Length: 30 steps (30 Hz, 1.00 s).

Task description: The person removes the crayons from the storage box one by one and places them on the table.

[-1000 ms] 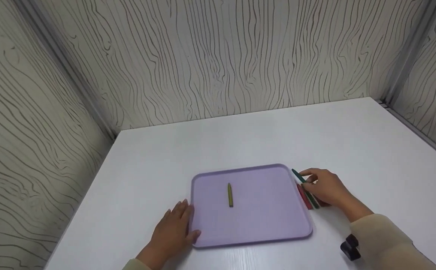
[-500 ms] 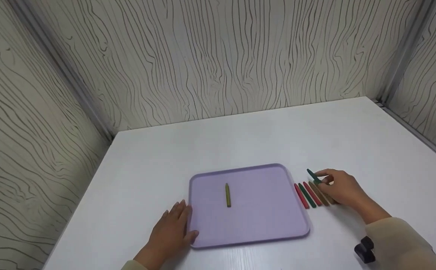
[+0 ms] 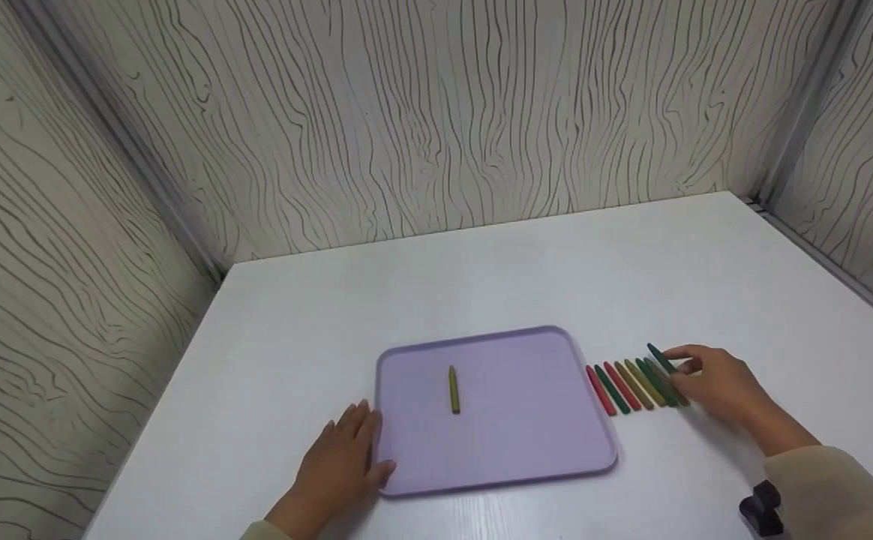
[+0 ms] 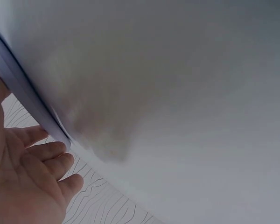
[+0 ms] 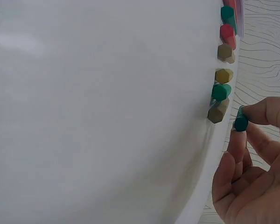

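My right hand (image 3: 725, 380) pinches a dark green crayon (image 3: 660, 356) between thumb and fingers, over the right end of a row of crayons. In the right wrist view the pinched crayon (image 5: 241, 123) shows its flat end, apart from the brownish crayon (image 5: 218, 112) that ends the row. The row holds red (image 3: 601, 390), green (image 3: 612, 389), brown and yellow crayons lying side by side. My left hand (image 3: 337, 457) rests at the left edge of a lilac tray (image 3: 496, 482), fingers fairly straight, thumb at its rim. One olive-yellow crayon (image 3: 454, 390) lies on the tray.
The row of crayons starts right beside the tray's right edge. A white table (image 3: 406, 292) extends around the tray. Wood-patterned panels (image 3: 436, 112) stand at the back and both sides. A small black object (image 3: 760, 510) sits at the right sleeve.
My right hand has moved to the right with the dark green crayon, away from the tray, uncovering more of the row. My left hand stays at the tray's edge.
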Tool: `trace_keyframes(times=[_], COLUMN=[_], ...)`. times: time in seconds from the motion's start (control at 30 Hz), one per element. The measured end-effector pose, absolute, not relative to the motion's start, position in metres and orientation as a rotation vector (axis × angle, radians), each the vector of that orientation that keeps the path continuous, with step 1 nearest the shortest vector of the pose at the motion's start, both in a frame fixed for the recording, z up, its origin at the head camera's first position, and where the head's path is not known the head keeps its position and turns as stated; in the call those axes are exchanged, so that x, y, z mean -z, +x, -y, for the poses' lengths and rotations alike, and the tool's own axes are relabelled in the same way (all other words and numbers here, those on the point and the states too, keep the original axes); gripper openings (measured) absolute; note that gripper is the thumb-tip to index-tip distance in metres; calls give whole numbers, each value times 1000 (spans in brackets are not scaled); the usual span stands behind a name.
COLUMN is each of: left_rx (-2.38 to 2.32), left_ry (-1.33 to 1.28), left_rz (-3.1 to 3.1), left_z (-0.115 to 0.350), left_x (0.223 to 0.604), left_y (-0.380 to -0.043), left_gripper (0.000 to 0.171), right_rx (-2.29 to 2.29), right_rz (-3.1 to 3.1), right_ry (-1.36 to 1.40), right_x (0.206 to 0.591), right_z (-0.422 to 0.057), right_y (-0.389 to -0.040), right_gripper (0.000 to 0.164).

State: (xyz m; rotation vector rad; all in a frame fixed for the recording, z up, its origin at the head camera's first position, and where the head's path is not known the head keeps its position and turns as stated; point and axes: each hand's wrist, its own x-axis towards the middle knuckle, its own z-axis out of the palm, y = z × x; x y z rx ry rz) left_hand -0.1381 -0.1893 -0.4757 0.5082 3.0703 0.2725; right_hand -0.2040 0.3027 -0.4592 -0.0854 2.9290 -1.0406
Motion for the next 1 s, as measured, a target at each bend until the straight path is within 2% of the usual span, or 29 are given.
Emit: trace_keyframes(times=[0.5, 1.0], left_rx=[-279, -276], left_ry=[525, 531], left_rz=[-3072, -3078], left_z=[190, 189], left_x=[476, 475], left_y=[-138, -137], left_gripper=[72, 72], right_rx=[988, 941], right_rz=[-2873, -2910], right_ry=[3, -32], right_x=[464, 460], right_z=[-313, -312], right_y=[-200, -196], right_gripper=[42, 41])
